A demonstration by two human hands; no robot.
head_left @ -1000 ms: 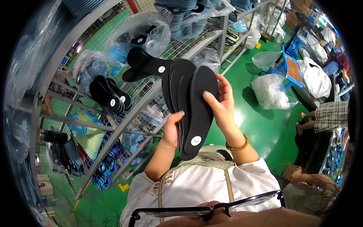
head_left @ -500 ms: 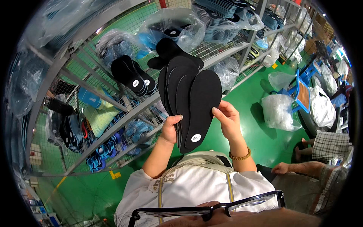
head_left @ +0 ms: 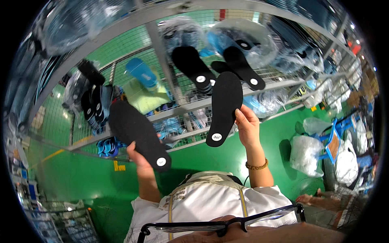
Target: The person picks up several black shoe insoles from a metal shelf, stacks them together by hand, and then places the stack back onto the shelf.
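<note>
My left hand (head_left: 140,157) grips a black insole (head_left: 135,127) by its edge near the heel, where a round white label sits. Whether further insoles lie beneath it, I cannot tell. My right hand (head_left: 248,123) pinches another black insole (head_left: 225,103) by its right edge, toe end pointing away from me and labelled heel toward me. The two are held apart in front of the wire rack. Just beyond them on the shelf lie a stack of black insoles (head_left: 189,62) and a second group of black insoles (head_left: 240,65).
The metal rack (head_left: 194,106) spans the view, holding a bagged insole bundle (head_left: 184,34), a blue insole (head_left: 142,72) and a yellow-green sheet (head_left: 146,96). At right on the green floor stand a white plastic bag (head_left: 306,155) and a stool (head_left: 333,141). A person's hand (head_left: 304,199) shows lower right.
The fanned insoles have been parted: my left hand has moved left with its share, while my right hand keeps a single insole. The view has swung left across the rack.
</note>
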